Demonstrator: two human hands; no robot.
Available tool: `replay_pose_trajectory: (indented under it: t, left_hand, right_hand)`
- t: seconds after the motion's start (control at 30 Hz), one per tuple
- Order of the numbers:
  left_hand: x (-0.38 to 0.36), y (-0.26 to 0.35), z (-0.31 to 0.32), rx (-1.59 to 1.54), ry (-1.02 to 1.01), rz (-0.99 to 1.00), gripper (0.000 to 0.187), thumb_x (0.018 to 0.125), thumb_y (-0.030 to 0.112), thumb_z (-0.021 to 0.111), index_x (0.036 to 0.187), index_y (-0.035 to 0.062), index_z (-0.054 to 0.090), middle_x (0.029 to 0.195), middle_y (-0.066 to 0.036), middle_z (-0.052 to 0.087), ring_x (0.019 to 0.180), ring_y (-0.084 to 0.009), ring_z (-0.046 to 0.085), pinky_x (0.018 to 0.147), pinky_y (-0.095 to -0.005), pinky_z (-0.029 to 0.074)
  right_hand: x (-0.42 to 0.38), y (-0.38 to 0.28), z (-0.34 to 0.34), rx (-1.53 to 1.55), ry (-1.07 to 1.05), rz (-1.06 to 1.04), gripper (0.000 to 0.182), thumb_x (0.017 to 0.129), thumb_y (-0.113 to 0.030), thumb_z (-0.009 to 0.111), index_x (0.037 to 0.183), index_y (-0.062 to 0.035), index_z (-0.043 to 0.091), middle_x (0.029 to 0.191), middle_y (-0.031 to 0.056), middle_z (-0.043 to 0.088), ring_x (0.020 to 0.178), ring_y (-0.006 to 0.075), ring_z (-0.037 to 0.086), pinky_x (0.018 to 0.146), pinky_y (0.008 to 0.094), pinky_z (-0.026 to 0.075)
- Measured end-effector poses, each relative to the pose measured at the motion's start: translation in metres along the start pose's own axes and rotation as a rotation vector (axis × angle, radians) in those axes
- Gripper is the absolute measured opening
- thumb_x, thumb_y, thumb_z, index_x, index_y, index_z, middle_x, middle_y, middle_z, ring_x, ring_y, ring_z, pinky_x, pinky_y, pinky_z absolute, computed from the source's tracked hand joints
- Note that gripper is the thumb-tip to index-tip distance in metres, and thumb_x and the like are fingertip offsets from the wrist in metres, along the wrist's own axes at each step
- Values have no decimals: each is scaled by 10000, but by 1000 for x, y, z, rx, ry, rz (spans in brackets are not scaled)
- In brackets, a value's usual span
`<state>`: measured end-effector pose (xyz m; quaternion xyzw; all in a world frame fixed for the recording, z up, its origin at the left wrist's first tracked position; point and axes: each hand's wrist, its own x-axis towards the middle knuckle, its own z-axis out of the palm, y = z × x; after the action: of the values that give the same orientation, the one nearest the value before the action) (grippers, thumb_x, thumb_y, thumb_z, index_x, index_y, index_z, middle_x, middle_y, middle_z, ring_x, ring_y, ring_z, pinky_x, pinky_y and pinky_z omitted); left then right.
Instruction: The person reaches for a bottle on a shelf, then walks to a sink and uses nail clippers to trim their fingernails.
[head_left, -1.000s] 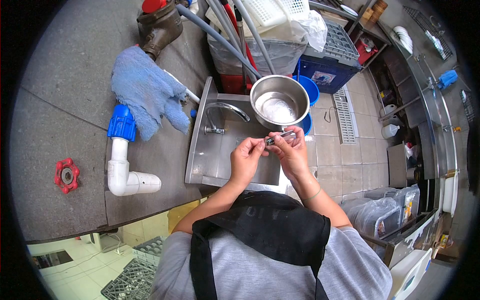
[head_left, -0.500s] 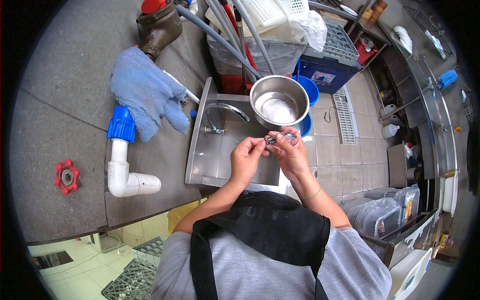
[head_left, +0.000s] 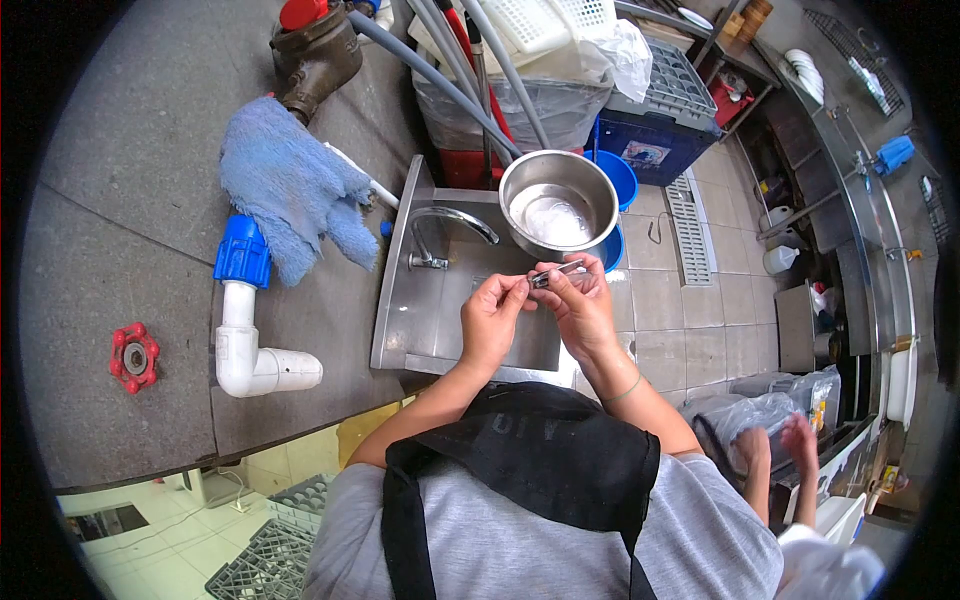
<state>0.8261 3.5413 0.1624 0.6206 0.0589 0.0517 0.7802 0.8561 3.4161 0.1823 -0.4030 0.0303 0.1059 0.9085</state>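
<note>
My right hand (head_left: 583,312) is closed round a small, shiny, dark-and-silver object (head_left: 543,280), too small to identify. With thumb and fingertips, my left hand (head_left: 490,318) pinches at its left end. Just beyond both hands, a round steel pot (head_left: 515,215) rests over the right side of the steel sink (head_left: 455,290), with something pale and translucent inside. A curved tap (head_left: 450,215) reaches over the basin to the left of the pot.
A blue cloth (head_left: 280,180) drapes over piping on the left, above a white elbow pipe (head_left: 238,350). Blue buckets (head_left: 618,180) stand behind the pot. Poles lean at a lined bin (head_left: 560,105). Another person's hands (head_left: 775,445) appear at lower right, near plastic-wrapped items.
Another person's hands and forearms have come into view at the lower right. My own hands stay almost in place, still on the small object.
</note>
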Motion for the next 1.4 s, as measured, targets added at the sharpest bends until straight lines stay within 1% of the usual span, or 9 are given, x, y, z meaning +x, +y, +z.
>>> replay_pose_trajectory:
  t: [0.2, 0.5, 0.67, 0.77, 0.87, 0.9, 1.0, 1.1, 1.4]
  left_hand:
    - [-1, -2, -1, -15, -5, -4, 127, 918, 111, 543, 932, -6, 590, 919, -69, 645, 724, -95, 590, 690, -221, 471]
    - [-3, 4, 1, -53, -25, -22, 135, 910, 118, 560, 931, -9, 596, 898, -60, 642, 729, -92, 586, 692, -217, 463]
    - [-3, 2, -1, 8, -36, -32, 153, 906, 130, 570, 947, -14, 602, 874, -51, 642, 727, -90, 586, 691, -215, 457]
    - [-5, 8, -2, 98, -34, -14, 158, 903, 133, 576, 947, -14, 610, 854, -44, 644, 723, -87, 594, 680, -214, 461]
    - [-7, 18, -1, 244, -51, 43, 147, 895, 126, 585, 928, -12, 621, 827, -36, 649, 712, -82, 603, 661, -214, 469]
    - [-8, 19, -1, 298, -61, 66, 142, 892, 123, 588, 920, -11, 624, 819, -33, 651, 708, -81, 606, 654, -215, 473]
    - [-7, 18, -1, 324, -89, 89, 127, 882, 111, 598, 903, -12, 626, 805, -30, 657, 696, -75, 607, 640, -218, 480]
    - [-7, 19, -2, 347, -113, 101, 135, 880, 112, 600, 904, -20, 622, 815, -37, 661, 696, -78, 609, 637, -223, 485]
    - [-6, 16, 0, 339, -118, 92, 138, 879, 108, 599, 904, -26, 623, 802, -42, 660, 695, -79, 609, 638, -228, 497]
  right_hand:
    - [1, 1, -1, 13, 9, 3, 352, 826, -26, 638, 1062, -75, 381, 972, 162, 631, 847, 224, 639, 720, 343, 545]
    - [1, 0, -5, 13, 0, 27, 311, 832, -30, 630, 1044, -86, 409, 938, 148, 637, 831, 223, 645, 691, 329, 551]
    - [4, -3, -11, 97, -10, 112, 294, 837, -25, 616, 1046, -75, 416, 947, 159, 626, 820, 230, 647, 675, 324, 571]
    - [5, -9, -11, 60, 5, 86, 307, 838, -24, 611, 1069, -58, 411, 956, 166, 620, 820, 231, 647, 680, 317, 578]
    - [5, -24, -11, -95, -107, 66, 351, 849, -55, 607, 1129, -40, 395, 967, 166, 609, 867, 274, 640, 720, 368, 568]
    - [4, -28, -9, -127, -123, 67, 388, 842, -58, 617, 1155, -26, 390, 959, 161, 616, 846, 258, 644, 706, 344, 562]
    - [1, -37, -3, -196, -136, 88, 390, 835, -47, 619, 1157, -24, 399, 950, 159, 623, 827, 241, 646, 684, 313, 552]
    - [2, -36, -6, -238, -128, 90, 388, 831, -41, 619, 1156, -24, 408, 941, 157, 626, 819, 224, 646, 670, 299, 543]
    - [2, -33, -7, -258, -87, 107, 372, 827, -48, 632, 1136, -33, 426, 918, 140, 634, 811, 209, 644, 665, 302, 538]
